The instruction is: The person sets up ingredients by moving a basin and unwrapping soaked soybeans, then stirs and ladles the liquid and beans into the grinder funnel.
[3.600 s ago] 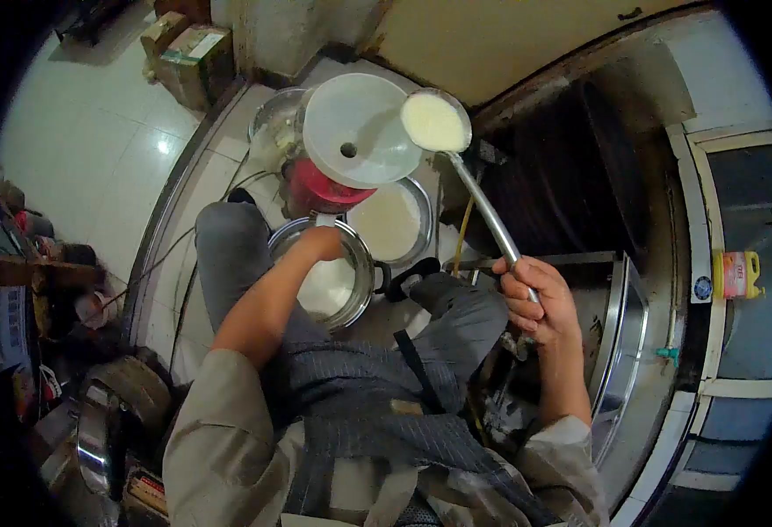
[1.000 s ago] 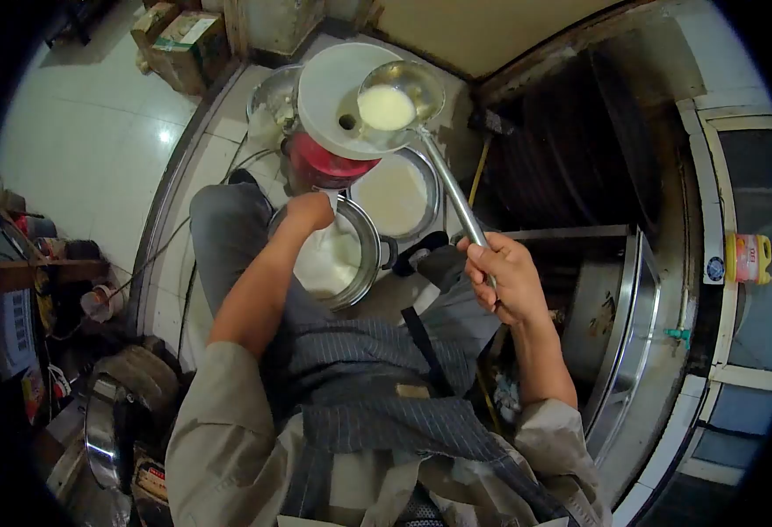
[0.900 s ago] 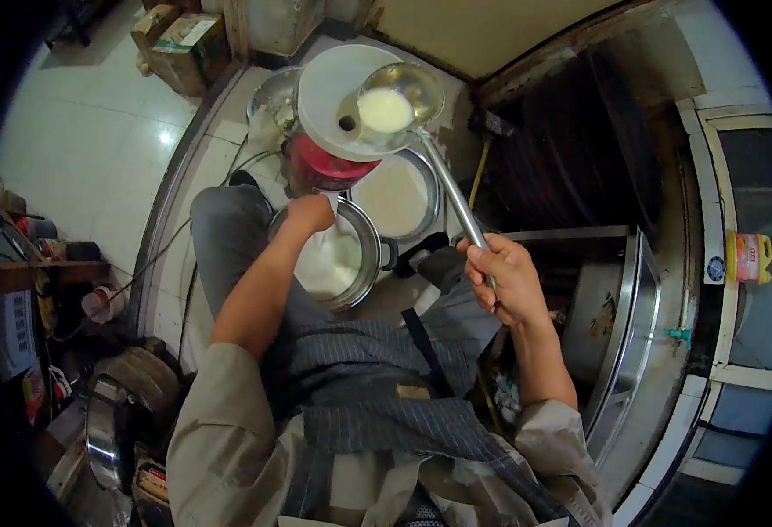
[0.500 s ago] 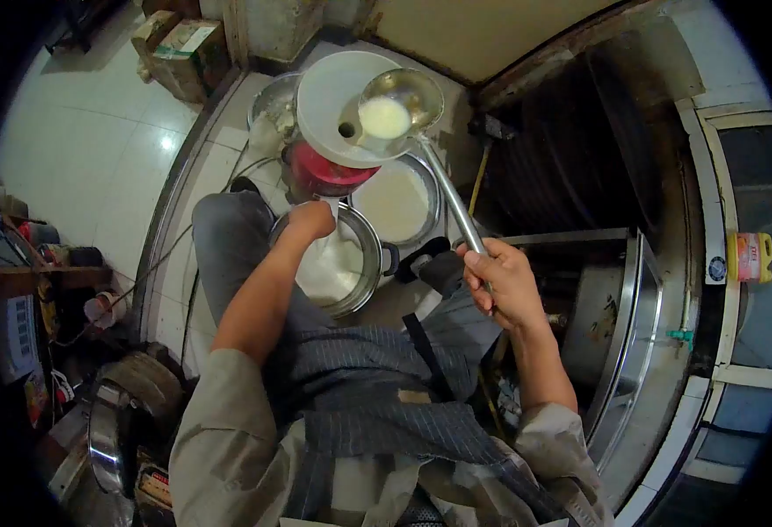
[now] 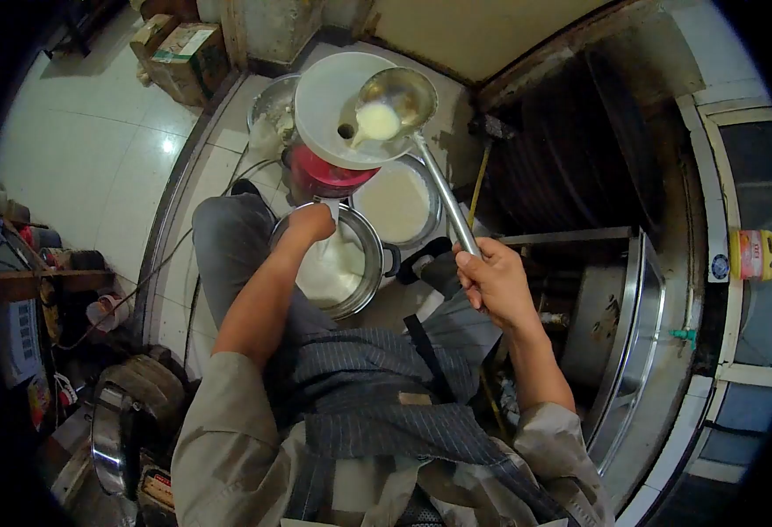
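Observation:
My right hand (image 5: 496, 279) is closed around the long metal handle of a ladle (image 5: 414, 104). The ladle's bowl is tilted over a wide white hopper (image 5: 320, 110), and pale creamy liquid (image 5: 376, 122) runs from its lip near the hopper's dark hole. Under the hopper sits a red machine body (image 5: 329, 174). My left hand (image 5: 314, 221) is closed at a white spout-like piece (image 5: 332, 209) below it; what the fingers grip is hidden. Beneath that hand a steel pot (image 5: 375, 279) between my legs holds white liquid.
A round basin (image 5: 434, 189) of creamy liquid stands right of the pot. Behind the hopper is another metal bowl (image 5: 267, 98). A metal-framed stand (image 5: 623, 334) is at right, a cardboard box (image 5: 188, 66) at upper left. A cable (image 5: 171, 250) crosses the floor.
The ladle has tipped further and shifted slightly left, its liquid now spilling over the lip toward the hopper hole. My left hand stays by the spout-like piece.

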`<state>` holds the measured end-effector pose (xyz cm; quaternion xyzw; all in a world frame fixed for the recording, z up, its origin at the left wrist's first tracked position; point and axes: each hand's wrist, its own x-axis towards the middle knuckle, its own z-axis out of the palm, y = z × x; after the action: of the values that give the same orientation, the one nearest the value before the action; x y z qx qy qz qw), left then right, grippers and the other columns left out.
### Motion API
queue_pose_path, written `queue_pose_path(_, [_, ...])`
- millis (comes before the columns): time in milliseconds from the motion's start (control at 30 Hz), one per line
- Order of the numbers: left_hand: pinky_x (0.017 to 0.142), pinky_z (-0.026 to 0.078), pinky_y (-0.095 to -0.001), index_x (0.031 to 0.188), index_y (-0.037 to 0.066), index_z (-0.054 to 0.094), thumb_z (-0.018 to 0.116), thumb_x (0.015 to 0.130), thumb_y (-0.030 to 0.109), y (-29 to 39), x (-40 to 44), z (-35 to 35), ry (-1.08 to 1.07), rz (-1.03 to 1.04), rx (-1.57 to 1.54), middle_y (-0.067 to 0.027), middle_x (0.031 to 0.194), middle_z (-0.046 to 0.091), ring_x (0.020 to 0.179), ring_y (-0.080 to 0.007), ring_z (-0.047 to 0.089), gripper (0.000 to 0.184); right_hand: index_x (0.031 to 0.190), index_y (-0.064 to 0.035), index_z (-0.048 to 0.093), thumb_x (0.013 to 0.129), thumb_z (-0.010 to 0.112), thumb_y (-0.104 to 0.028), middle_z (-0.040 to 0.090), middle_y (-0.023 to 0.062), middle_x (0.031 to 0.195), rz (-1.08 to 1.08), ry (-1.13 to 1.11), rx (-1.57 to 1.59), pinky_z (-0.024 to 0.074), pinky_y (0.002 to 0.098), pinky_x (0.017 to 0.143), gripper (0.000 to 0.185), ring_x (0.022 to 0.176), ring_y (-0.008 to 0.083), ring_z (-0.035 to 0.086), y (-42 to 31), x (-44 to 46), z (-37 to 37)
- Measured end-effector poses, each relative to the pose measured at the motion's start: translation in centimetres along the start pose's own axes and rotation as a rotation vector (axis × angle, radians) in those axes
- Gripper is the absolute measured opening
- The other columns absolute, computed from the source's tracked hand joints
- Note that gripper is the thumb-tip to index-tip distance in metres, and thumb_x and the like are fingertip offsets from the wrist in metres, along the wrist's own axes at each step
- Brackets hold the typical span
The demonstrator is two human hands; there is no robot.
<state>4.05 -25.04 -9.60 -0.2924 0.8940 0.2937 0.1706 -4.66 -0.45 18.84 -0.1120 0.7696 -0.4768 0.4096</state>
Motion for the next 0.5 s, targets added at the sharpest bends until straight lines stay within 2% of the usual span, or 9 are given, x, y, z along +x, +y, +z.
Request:
queue_pose_path(67, [0.083, 0.051, -0.0445, 0.097, 0.004, 0.069, 0.055, 0.080, 0.023, 0.0, -0.1, -0.2, -0.001, 0.003, 0.005, -0.0193, 0.105, 0.067, 0.098, -0.0347, 0.064, 0.030, 0.102, 0.0047, 0.057, 0.088, 0.060, -0.012, 0.052, 0.0036, 0.063, -0.004, 0.010, -0.003, 0.0329, 0.0196, 0.036, 0.022, 0.039, 0.0069, 0.042, 0.1, 0.1, 0.1])
queue_pose_path(133, [0.087, 0.049, -0.0457, 0.100, -0.003, 0.066, 0.055, 0.083, 0.029, 0.0, -0.3, -0.5, -0.046, 0.024, -0.010, -0.0226, 0.107, 0.064, 0.100, -0.0371, 0.063, 0.038, 0.095, 0.0010, 0.058, 0.088, 0.062, -0.014, 0.052, 0.0028, 0.063, 0.002, 0.051, -0.070, 0.0335, 0.0223, 0.036, 0.017, 0.042, 0.0072, 0.044, 0.1, 0.0, 0.3])
queue_pose_path(367, [0.086, 0.050, -0.0454, 0.099, -0.002, 0.066, 0.056, 0.082, 0.030, 0.1, -0.4, -0.3, -0.052, 0.015, 0.010, -0.0226, 0.105, 0.065, 0.099, -0.0373, 0.063, 0.038, 0.095, -0.0007, 0.059, 0.087, 0.063, -0.015, 0.053, 0.0019, 0.063, -0.034, 0.068, -0.134, 0.0373, 0.0238, 0.040, 0.017, 0.045, 0.0078, 0.046, 2.0, 0.0, 0.5])
queue_pose_path(467, [0.086, 0.050, -0.0456, 0.098, -0.002, 0.067, 0.056, 0.082, 0.031, 0.1, -0.1, 0.1, -0.049, -0.010, 0.000, -0.0224, 0.104, 0.065, 0.099, -0.0374, 0.063, 0.038, 0.099, -0.0003, 0.058, 0.086, 0.064, -0.015, 0.054, 0.0040, 0.064, -0.107, 0.116, -0.285, 0.0406, 0.0268, 0.047, 0.020, 0.049, 0.0107, 0.049, 3.7, 0.1, 0.4])
queue_pose_path(500, [0.086, 0.050, -0.0458, 0.098, -0.002, 0.067, 0.056, 0.082, 0.031, 0.2, -0.2, 0.0, -0.060, -0.009, 0.008, -0.0226, 0.104, 0.065, 0.099, -0.0374, 0.063, 0.038, 0.102, 0.0000, 0.058, 0.086, 0.064, -0.014, 0.054, 0.0054, 0.065, -0.218, 0.147, -0.369, 0.0413, 0.0281, 0.049, 0.022, 0.052, 0.0119, 0.051, 4.5, 0.3, 0.2])
